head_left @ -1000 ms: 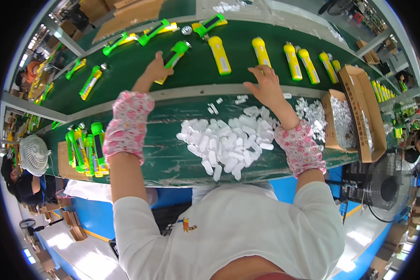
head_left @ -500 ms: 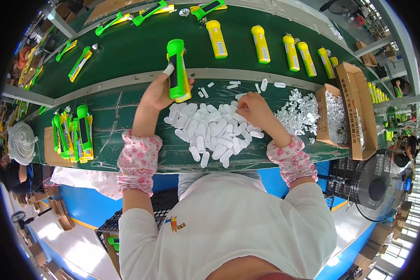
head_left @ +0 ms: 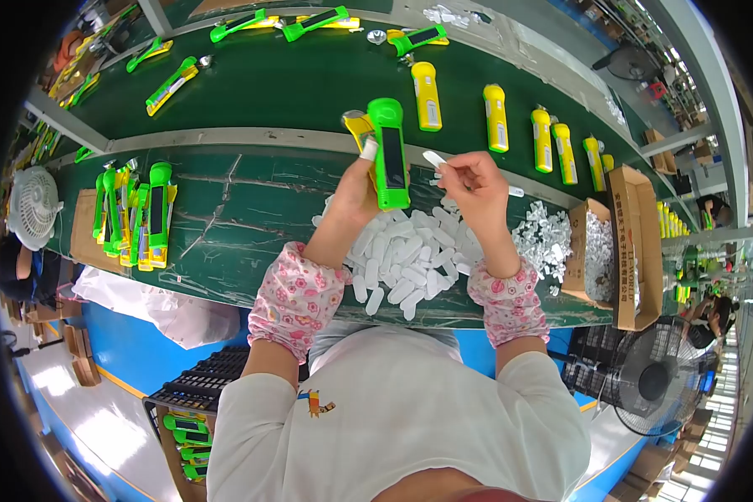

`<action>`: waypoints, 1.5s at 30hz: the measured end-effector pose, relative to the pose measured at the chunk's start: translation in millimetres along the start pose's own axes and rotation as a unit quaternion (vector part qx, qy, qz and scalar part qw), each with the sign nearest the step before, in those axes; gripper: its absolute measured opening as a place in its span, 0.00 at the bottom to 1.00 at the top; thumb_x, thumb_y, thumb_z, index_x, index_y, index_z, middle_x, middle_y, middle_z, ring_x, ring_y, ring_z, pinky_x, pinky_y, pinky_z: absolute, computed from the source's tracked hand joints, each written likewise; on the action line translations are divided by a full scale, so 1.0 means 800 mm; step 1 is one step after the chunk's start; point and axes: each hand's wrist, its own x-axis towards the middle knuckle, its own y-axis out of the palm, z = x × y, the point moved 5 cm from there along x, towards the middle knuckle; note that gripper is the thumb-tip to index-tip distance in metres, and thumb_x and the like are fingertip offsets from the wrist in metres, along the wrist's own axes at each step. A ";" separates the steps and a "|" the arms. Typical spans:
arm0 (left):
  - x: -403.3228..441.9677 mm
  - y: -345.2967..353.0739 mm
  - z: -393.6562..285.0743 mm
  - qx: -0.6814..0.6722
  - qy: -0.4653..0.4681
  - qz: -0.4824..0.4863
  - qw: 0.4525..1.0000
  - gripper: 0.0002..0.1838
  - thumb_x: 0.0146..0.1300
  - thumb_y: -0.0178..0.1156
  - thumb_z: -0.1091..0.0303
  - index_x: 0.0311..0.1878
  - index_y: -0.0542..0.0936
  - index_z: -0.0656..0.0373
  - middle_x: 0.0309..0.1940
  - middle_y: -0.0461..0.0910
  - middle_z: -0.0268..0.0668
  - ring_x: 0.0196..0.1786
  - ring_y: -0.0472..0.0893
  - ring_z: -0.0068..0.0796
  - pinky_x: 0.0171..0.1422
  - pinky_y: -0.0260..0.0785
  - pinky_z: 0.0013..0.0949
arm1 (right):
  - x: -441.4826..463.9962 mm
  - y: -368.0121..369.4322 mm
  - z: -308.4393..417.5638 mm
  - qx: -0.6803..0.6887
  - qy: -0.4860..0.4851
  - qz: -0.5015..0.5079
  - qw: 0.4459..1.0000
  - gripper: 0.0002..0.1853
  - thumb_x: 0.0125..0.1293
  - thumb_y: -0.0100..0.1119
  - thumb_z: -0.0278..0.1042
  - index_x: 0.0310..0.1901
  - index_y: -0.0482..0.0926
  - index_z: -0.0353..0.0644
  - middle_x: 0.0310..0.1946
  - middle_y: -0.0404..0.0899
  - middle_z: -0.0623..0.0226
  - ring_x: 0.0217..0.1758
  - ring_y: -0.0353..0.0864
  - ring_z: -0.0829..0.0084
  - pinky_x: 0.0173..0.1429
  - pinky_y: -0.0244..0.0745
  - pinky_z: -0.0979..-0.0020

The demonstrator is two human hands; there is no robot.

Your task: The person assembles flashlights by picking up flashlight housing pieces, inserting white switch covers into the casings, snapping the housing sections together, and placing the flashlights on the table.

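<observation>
My left hand [head_left: 356, 194] is closed around a green and yellow flashlight [head_left: 391, 159], held upright with its dark panel facing me. A yellow part shows behind the green shell at its upper left. One fingertip of this hand has a white wrap. To the right of the flashlight, my right hand [head_left: 479, 186] pinches a white oval plastic piece [head_left: 434, 158] between thumb and finger, its free end pointing up and left. Below both hands lies a pile of similar white oval pieces [head_left: 406, 255] on the green bench [head_left: 226, 226].
Small clear plastic parts [head_left: 544, 238] lie right of the pile, beside a cardboard box [head_left: 636, 251]. Green and yellow flashlights [head_left: 157, 209] are stacked at left. Beyond the metal rail [head_left: 259, 136], more yellow flashlights [head_left: 495, 117] lie spaced out. Fans [head_left: 653, 376] stand at both sides.
My right hand has lifted up from the pile with a white oval piece in its fingers. My left hand and the flashlight now appear further right and lower; the whole view has shifted too.
</observation>
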 end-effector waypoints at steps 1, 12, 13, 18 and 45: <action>-0.002 0.003 -0.001 0.024 0.027 0.018 0.999 0.28 0.71 0.52 0.39 0.59 0.73 0.54 0.46 0.81 0.39 0.47 0.82 0.33 0.52 0.77 0.40 | 0.010 0.013 0.002 -0.009 -0.039 0.018 0.999 0.08 0.63 0.67 0.20 0.41 0.77 0.34 0.37 0.84 0.64 0.36 0.85 0.78 0.36 0.80 0.78; -0.019 0.020 -0.011 -0.013 0.114 0.026 0.993 0.23 0.77 0.47 0.47 0.65 0.68 0.51 0.54 0.76 0.33 0.55 0.78 0.28 0.61 0.73 0.39 | 0.026 0.062 0.024 -0.164 -0.112 0.089 0.976 0.08 0.59 0.69 0.22 0.40 0.82 0.36 0.37 0.83 0.65 0.36 0.83 0.74 0.42 0.80 0.73; -0.022 0.027 -0.014 -0.027 0.103 0.037 0.994 0.24 0.77 0.44 0.45 0.66 0.67 0.50 0.55 0.75 0.33 0.57 0.77 0.28 0.62 0.71 0.41 | 0.031 0.061 0.044 -0.210 -0.114 0.095 0.966 0.07 0.61 0.68 0.22 0.41 0.82 0.35 0.37 0.82 0.66 0.37 0.83 0.76 0.43 0.79 0.74; -0.028 0.040 -0.017 -0.055 0.083 0.134 0.986 0.27 0.76 0.47 0.44 0.70 0.62 0.47 0.62 0.70 0.32 0.64 0.72 0.30 0.68 0.66 0.42 | 0.053 0.060 0.062 -0.163 -0.088 0.116 0.976 0.10 0.64 0.66 0.23 0.46 0.81 0.36 0.35 0.81 0.70 0.36 0.81 0.80 0.43 0.76 0.77; -0.031 0.011 -0.042 -0.063 0.219 -0.082 0.970 0.20 0.78 0.47 0.53 0.63 0.63 0.54 0.49 0.72 0.35 0.50 0.75 0.29 0.57 0.73 0.41 | 0.012 0.082 0.016 -0.191 -0.104 0.156 0.964 0.20 0.75 0.51 0.37 0.61 0.73 0.33 0.46 0.75 0.52 0.49 0.78 0.57 0.54 0.72 0.64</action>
